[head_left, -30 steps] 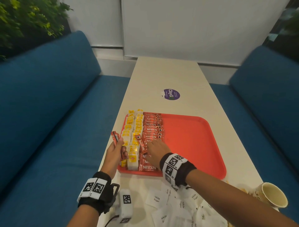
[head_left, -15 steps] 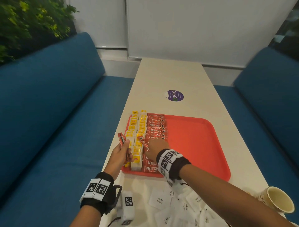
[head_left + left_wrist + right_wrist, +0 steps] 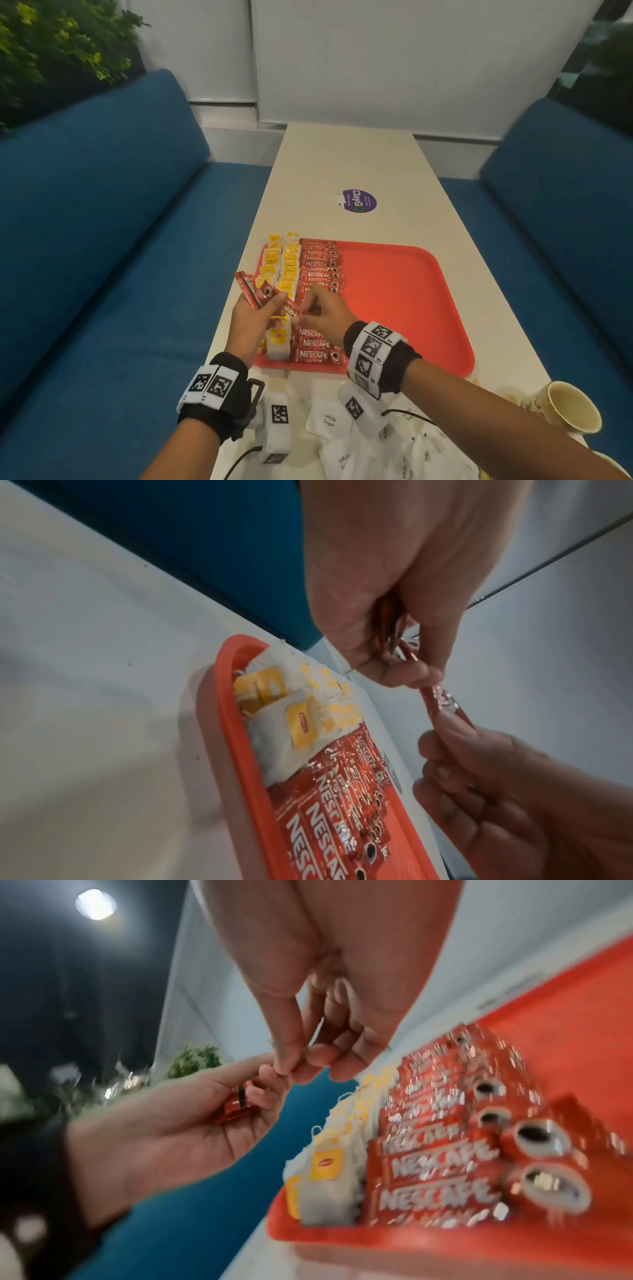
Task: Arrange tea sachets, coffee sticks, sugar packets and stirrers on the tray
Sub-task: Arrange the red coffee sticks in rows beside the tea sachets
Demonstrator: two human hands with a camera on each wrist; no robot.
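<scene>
Between blue sofas, a white table (image 3: 342, 164) is carrying the red tray (image 3: 404, 301), where coffee sticks (image 3: 317, 343) are lying; spare sticks (image 3: 247, 287) are being gripped by the left hand (image 3: 250, 318), one stick (image 3: 286, 301) being pinched by the right hand (image 3: 323, 313)

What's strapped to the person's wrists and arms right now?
Both arms are bare, with no sleeves. The left hand and right hand each carry a black wrist strap with a white band of square black-and-white codes. A white coded block hangs below each wrist, with black cables trailing.
</scene>
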